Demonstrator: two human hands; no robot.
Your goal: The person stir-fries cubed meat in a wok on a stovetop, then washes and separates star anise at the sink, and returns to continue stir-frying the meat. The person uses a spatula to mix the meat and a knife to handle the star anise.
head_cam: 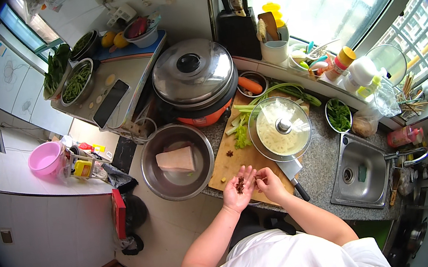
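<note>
My left hand point(238, 191) is palm up over the near edge of the wooden cutting board point(224, 164), with dark star anise point(240, 184) cupped in it. Beside it, my right hand point(271, 186) has its thumb and fingers pinched together close to the left fingertips; whether something small is between them is too small to tell. Another star anise pod point(229, 153) lies on the board, and a small yellowish piece point(223, 180) rests nearer the edge. Just right of my hands is a cleaver point(293, 171), its blade partly under a glass-lidded bowl point(279, 125) of pale slices.
To the left stands a steel basin point(150, 170) holding a slab of pork point(176, 160). Behind are a lidded electric pan point(193, 71), a carrot point(250, 85) in a bowl and celery point(242, 130). A bowl of chopped greens point(338, 116) and a sink point(359, 175) are at right.
</note>
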